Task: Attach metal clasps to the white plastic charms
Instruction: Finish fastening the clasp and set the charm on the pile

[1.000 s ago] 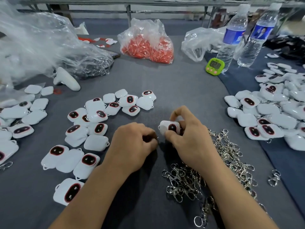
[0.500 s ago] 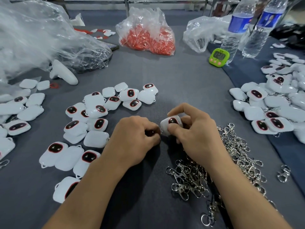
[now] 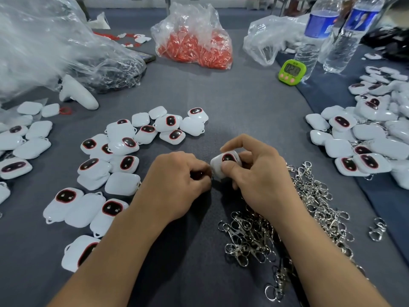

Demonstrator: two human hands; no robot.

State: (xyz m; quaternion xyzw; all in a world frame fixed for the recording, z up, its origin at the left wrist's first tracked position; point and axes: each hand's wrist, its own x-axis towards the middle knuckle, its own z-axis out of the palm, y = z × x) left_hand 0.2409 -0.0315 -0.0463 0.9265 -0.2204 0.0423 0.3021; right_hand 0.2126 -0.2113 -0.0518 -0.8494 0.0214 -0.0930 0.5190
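Observation:
My right hand [image 3: 259, 178] pinches a white plastic charm [image 3: 223, 163] with a dark oval window rimmed in red, thumb on its front and forefinger over its top. My left hand [image 3: 177, 185] is curled tight against the charm's left edge; what its fingertips hold is hidden. A heap of silver metal clasps [image 3: 287, 222] lies under and to the right of my right wrist. Several loose charms [image 3: 124, 151] are spread on the grey cloth to the left. A bigger pile of charms [image 3: 371, 138] lies at the right, some with clasps showing.
At the back stand a bag of red parts [image 3: 194, 41], a green timer [image 3: 292, 70], two water bottles [image 3: 314, 36] and crumpled clear plastic bags [image 3: 44, 45]. A white controller [image 3: 77, 94] lies at the back left. A single clasp [image 3: 377, 231] lies alone at the right.
Both hands have closed in on each other, the left now tight against the charm's edge. The charm has tilted in my right fingers. The camera has dipped slightly.

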